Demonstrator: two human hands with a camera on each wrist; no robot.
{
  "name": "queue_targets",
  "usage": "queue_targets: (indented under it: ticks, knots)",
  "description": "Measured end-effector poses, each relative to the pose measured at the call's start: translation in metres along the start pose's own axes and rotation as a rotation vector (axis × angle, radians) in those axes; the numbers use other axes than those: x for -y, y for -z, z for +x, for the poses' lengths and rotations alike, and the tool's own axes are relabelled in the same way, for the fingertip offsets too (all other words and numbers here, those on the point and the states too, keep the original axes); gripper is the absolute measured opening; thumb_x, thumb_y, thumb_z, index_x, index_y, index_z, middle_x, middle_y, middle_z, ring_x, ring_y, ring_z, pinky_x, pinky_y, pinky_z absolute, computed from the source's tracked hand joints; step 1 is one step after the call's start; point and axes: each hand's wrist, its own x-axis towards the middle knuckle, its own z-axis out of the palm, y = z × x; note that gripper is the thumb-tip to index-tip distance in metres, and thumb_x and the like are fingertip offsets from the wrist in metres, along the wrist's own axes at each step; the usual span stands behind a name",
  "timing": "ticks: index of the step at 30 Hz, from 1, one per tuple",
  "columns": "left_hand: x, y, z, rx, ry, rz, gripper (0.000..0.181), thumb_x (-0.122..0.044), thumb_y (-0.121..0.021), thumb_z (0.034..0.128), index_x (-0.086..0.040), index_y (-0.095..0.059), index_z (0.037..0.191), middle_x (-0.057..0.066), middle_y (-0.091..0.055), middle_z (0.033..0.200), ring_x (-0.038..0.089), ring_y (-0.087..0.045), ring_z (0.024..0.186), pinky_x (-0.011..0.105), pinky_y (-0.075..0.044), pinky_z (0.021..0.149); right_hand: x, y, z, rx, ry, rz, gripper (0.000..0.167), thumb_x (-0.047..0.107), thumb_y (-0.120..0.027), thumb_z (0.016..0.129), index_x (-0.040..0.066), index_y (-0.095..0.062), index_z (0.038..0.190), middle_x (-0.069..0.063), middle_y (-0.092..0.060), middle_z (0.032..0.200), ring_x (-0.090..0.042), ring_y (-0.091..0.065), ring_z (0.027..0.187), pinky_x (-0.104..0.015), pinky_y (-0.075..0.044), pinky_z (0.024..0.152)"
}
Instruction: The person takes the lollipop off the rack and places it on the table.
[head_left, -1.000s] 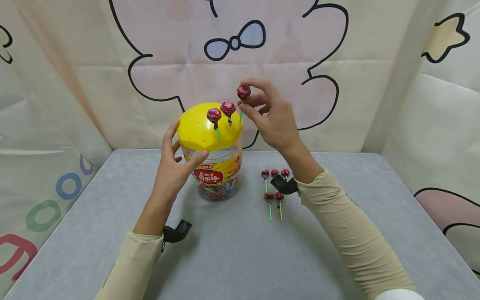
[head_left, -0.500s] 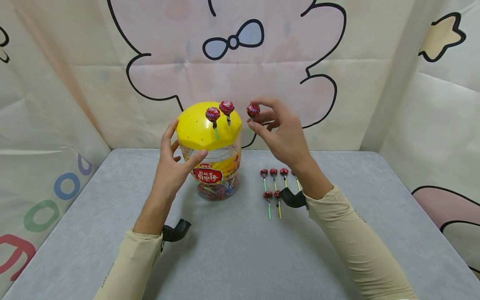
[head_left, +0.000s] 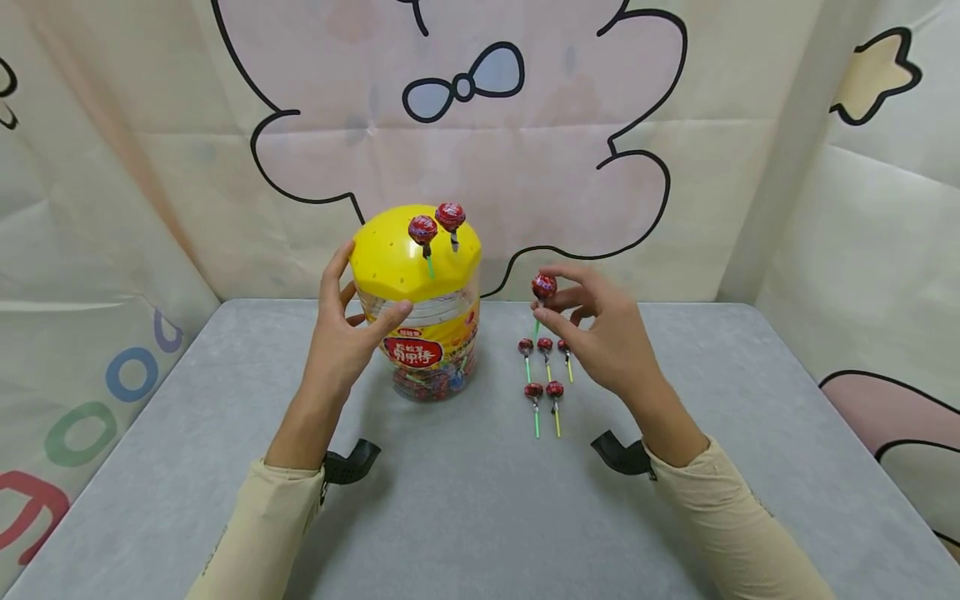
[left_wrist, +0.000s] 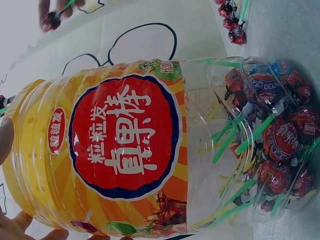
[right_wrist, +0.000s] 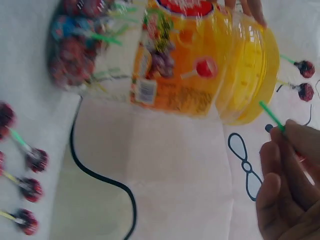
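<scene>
My left hand point(head_left: 343, 333) grips the upper part of a clear plastic candy jar point(head_left: 438, 310), thumb in front and fingers round its left side. The jar stands upright under a yellow domed lid point(head_left: 390, 258) dotted with small holes. Two red-wrapped lollipops, one nearer point(head_left: 422, 229) and one farther point(head_left: 451, 215), stand stick-down in the lid. To the right of the jar, my right hand point(head_left: 603, 333) pinches another red lollipop point(head_left: 543, 286) with a green stick, held above the table. In the right wrist view that green stick point(right_wrist: 272, 116) shows between thumb and fingers.
Several lollipops point(head_left: 554, 389) lie in two rows on the grey table point(head_left: 465, 517), right of the jar; the right hand may cover part of the back row. More lollipops point(left_wrist: 282, 140) fill the jar's bottom. A printed cloth backdrop point(head_left: 315, 158) encloses the table's back and sides.
My right hand has carried the pinched lollipop away from the lid's right edge, right and down toward the lollipops on the table. The left hand has stayed on the jar.
</scene>
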Motion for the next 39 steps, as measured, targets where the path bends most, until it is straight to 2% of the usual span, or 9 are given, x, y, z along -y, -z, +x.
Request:
queue_targets:
  ticks: [6,10,14,23,32,39]
  knots:
    - [0.001,0.000,0.000,0.001,-0.005,-0.016,0.091,-0.032,-0.076,0.0880,-0.044,-0.016,0.155,-0.011,-0.011,0.165,0.026,-0.022,0.149,0.054,-0.030,0.111,-0.004,0.008,-0.029,0.095,-0.092,-0.063,0.047,0.015,-0.078,0.087,0.023,-0.062,0.130,0.004,-0.077,0.092,-0.003,-0.065,0.080,-0.018,-0.051,0.071]
    - [0.001,0.001,0.000,0.004,-0.014,-0.014,0.091,-0.031,-0.076,0.0882,-0.043,-0.016,0.156,-0.011,-0.011,0.165,0.027,-0.022,0.149,0.054,-0.030,0.111,-0.010,0.012,-0.039,0.130,-0.123,-0.088,0.046,0.014,-0.078,0.086,0.022,-0.062,0.129,0.004,-0.077,0.093,-0.003,-0.066,0.081,-0.019,-0.050,0.071]
    - [0.001,0.002,0.000,-0.002,-0.020,-0.014,0.091,-0.030,-0.076,0.0882,-0.043,-0.016,0.156,-0.011,-0.011,0.165,0.027,-0.022,0.149,0.054,-0.030,0.111,-0.015,0.014,-0.039,0.166,-0.149,-0.085,0.046,0.014,-0.078,0.086,0.021,-0.062,0.128,0.004,-0.077,0.094,-0.004,-0.067,0.082,-0.020,-0.051,0.072]
    - [0.001,0.001,0.000,0.010,-0.014,-0.014,0.091,-0.032,-0.076,0.0883,-0.043,-0.016,0.156,-0.011,-0.011,0.165,0.027,-0.021,0.149,0.055,-0.031,0.111,-0.031,0.016,-0.039,0.275,-0.275,-0.100,0.049,0.018,-0.079,0.086,0.023,-0.060,0.130,0.004,-0.076,0.096,-0.012,-0.068,0.083,-0.025,-0.052,0.070]
    - [0.002,0.002,0.000,0.001,-0.008,-0.004,0.091,-0.033,-0.076,0.0881,-0.043,-0.016,0.156,-0.011,-0.011,0.165,0.027,-0.022,0.149,0.055,-0.031,0.111,-0.044,0.017,-0.038,0.315,-0.298,-0.093,0.054,0.020,-0.081,0.083,0.024,-0.060,0.133,0.002,-0.076,0.098,-0.013,-0.070,0.087,-0.027,-0.052,0.072]
    - [0.002,0.000,0.000,0.010,-0.016,-0.015,0.091,-0.032,-0.076,0.0880,-0.043,-0.016,0.156,-0.011,-0.010,0.166,0.027,-0.022,0.150,0.053,-0.030,0.110,-0.055,0.018,-0.040,0.361,-0.310,-0.113,0.054,0.018,-0.082,0.082,0.018,-0.061,0.132,0.000,-0.077,0.096,-0.016,-0.070,0.089,-0.031,-0.052,0.073]
